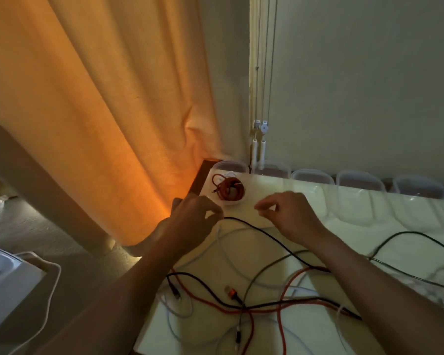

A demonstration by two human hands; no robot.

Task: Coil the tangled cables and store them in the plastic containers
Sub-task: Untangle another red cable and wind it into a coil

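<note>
- Red, black and white tangled cables sprawled across the pale table.
- One red cable sat coiled in a clear container at the far corner.
- The left hand pinched a white cable; the right hand had curled fingers, grip unclear.

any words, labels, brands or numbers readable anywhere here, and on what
No text can be read in this view.
The plastic container with the coiled red cable: no label visible.
The empty containers by the wall: no print visible.
The orange connector among the loose cables: too small and blurred to read.
The white box at lower left: no legible marking.
</note>
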